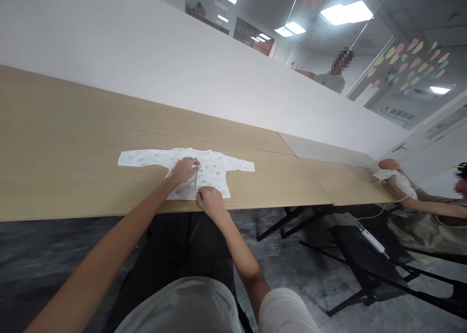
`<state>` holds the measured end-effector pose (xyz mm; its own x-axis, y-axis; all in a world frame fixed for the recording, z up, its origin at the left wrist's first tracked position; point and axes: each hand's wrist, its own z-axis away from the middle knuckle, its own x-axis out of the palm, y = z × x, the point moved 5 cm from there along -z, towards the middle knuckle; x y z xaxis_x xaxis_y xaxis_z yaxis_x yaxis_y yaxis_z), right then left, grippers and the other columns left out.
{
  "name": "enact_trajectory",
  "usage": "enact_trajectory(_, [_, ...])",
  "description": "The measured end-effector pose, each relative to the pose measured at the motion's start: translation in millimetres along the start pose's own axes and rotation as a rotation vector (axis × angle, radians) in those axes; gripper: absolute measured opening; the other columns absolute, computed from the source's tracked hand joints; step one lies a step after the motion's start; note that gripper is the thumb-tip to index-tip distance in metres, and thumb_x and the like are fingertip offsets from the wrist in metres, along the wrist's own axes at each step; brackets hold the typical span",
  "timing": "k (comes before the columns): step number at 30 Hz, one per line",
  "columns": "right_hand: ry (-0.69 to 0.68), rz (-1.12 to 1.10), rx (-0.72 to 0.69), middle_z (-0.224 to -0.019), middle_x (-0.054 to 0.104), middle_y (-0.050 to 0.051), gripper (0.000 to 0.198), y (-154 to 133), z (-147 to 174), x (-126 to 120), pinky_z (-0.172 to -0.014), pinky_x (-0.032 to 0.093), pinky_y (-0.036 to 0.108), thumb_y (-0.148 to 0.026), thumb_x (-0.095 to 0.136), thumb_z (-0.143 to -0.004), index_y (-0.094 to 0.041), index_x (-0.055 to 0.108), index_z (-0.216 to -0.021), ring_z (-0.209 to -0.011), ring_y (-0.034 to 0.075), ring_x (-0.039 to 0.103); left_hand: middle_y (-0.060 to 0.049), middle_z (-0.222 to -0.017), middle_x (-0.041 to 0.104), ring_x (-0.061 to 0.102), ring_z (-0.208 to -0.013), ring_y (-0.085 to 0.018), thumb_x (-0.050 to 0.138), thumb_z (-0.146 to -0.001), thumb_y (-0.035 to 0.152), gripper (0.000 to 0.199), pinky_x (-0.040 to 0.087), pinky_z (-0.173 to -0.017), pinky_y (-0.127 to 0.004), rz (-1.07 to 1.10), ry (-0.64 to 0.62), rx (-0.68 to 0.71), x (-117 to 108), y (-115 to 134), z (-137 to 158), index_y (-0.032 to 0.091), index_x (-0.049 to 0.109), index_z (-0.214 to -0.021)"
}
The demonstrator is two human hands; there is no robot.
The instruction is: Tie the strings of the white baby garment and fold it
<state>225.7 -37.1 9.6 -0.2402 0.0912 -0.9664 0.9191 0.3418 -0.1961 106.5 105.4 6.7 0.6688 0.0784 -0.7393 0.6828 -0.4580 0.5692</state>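
Observation:
A white long-sleeved baby shirt (213, 170) with a small print lies spread on the wooden table (91, 123), sleeves stretched out to both sides. Down its middle runs the front opening edge. My left hand (185, 170) rests on the upper chest, its bent fingers closed at that edge. Lower down, my right hand (211, 199) pinches the same edge near the hem, by the table's front side. My fingers cover parts of the opening, so any fastener there is hidden.
On the right, another person's arms (423, 204) hold a doll (389, 165) in white clothing at the table. A black folding chair (372, 255) carries a white power strip (372, 240) with a cable. A white wall (146, 65) with glass above borders the table's back.

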Motion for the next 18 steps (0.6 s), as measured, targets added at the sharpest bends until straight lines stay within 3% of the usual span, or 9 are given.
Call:
enact_trajectory(5, [0.129,0.017,-0.056,-0.098,0.076,0.011,0.018,2,3,7,-0.081,0.048,0.028,-0.016,0.055,-0.098,-0.015,0.073,-0.094,-0.095,0.022,0.069,-0.01,-0.12,0.074,0.062,-0.119,-0.03,0.049,-0.086,0.056,0.046,0.041,-0.111,-0.045,-0.052,-0.152,0.133,4,2,15,0.022,0.075,-0.103])
enact_trajectory(9, [0.146,0.015,-0.102,-0.098,0.077,0.011,0.017,2,7,10,-0.085,0.049,0.03,-0.016,0.057,-0.097,-0.014,0.073,-0.093,-0.096,0.022,0.07,-0.009,-0.139,0.065,0.054,-0.132,-0.032,0.046,-0.089,0.065,0.057,0.033,-0.116,-0.049,-0.166,-0.254,0.131,6,-5,24,0.027,0.074,-0.121])
enact_trajectory(15, [0.111,-0.132,-0.2,-0.091,0.079,0.008,0.015,11,15,-1,-0.092,0.048,0.031,-0.019,0.064,-0.094,-0.017,0.075,-0.085,-0.093,0.022,0.072,-0.009,-0.159,0.046,0.039,-0.145,-0.037,0.056,-0.077,0.082,0.085,0.022,-0.12,-0.053,-0.331,-0.378,0.134,-3,-14,31,0.033,0.055,-0.147])
enact_trajectory(18, [0.092,-0.255,-0.141,-0.093,0.08,0.007,0.016,36,-2,-15,-0.087,0.05,0.028,-0.021,0.064,-0.094,-0.018,0.077,-0.085,-0.091,0.02,0.074,-0.012,-0.162,0.042,0.033,-0.149,-0.037,0.054,-0.075,0.084,0.096,0.018,-0.122,-0.053,-0.375,-0.408,0.119,-14,-21,31,0.029,0.048,-0.153])
